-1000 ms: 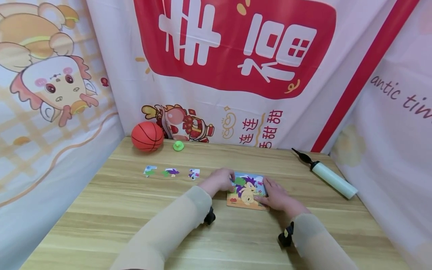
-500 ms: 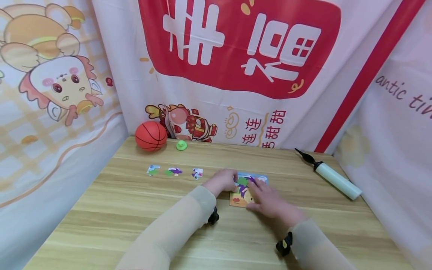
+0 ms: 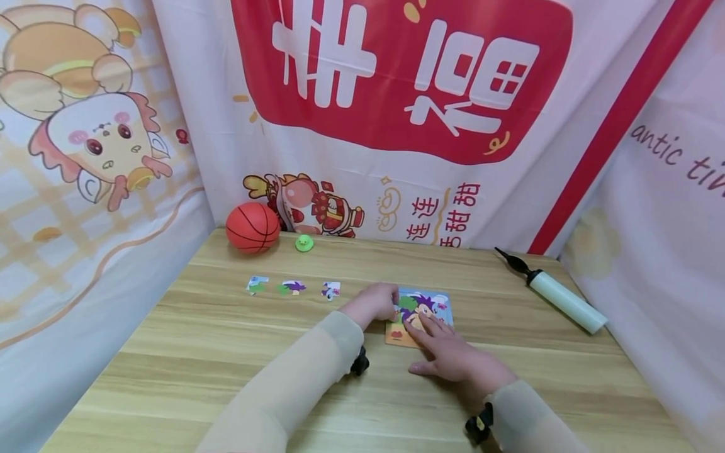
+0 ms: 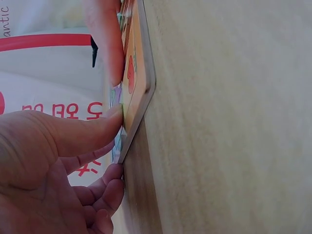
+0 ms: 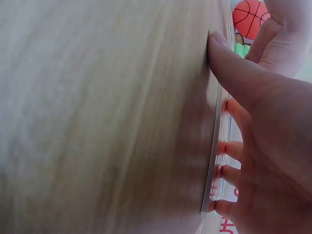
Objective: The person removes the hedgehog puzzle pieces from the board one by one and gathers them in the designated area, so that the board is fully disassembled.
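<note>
Right hand (image 3: 453,355) shifted nearer over puzzle (image 3: 425,301) in tray (image 4: 149,84).

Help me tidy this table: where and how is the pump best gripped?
Probably grip the pump around the middle of its pale tube, from above with the nearer right hand: the tube looks long and round and lies flat on the table, while the black nozzle is thinner.

The right cloth (image 3: 657,207) reads “antic ti…”, the back cloth (image 3: 391,135) “福”, “连连” and “甜甜”.
</note>
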The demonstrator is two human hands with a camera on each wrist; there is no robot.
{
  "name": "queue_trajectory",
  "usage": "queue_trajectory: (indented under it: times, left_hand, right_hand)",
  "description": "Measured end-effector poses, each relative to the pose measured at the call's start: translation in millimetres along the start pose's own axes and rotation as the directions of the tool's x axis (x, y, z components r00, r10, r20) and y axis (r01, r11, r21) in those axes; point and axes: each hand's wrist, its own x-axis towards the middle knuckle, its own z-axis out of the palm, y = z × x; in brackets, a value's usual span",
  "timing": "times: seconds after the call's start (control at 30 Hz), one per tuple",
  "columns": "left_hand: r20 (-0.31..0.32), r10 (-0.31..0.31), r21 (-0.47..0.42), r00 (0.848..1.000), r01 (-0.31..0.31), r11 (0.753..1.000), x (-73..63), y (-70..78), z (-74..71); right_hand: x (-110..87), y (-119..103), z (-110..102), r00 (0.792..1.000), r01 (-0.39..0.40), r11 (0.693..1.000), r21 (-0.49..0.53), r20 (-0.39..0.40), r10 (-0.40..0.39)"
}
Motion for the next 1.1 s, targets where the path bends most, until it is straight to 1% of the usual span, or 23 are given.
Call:
queue_trajectory:
  times: [0.23,0.47,0.7,0.83,1.0,1.1]
  left_hand:
    - [0.002,-0.005,-0.017,1.000,0.005,1.000,0.9,-0.8,1.1]
    - [-0.007,0.002,-0.063,1.000,-0.002,0.998,1.5,-3.8,2.3]
    - [-0.013,0.016,-0.078,1.000,-0.017,0.997,3.1,-5.0,2.8]
    - [-0.013,0.023,-0.120,1.000,-0.025,0.992,3.3,-5.4,2.3]
    - [-0.045,0.045,-0.174,0.998,-0.052,0.983,5.6,-7.4,2.4]
    - [-0.063,0.057,-0.219,0.996,-0.070,0.973,6.7,-8.5,1.4]
  right_hand:
    - [-0.9,5,-2,1.000,0.015,1.000,0.012,0.014,-0.015]
    - [-0.7,8,-1,0.999,0.038,0.999,0.019,0.013,-0.038]
    - [0.2,9,-1,0.999,0.029,0.999,0.021,0.021,-0.030]
    - [1.0,10,-1,0.999,0.031,1.000,0.004,0.013,-0.031]
    - [2.0,11,0,0.999,0.034,0.999,-0.015,0.010,-0.034]
    - [2.0,11,0,0.999,0.032,0.999,-0.018,0.013,-0.032]
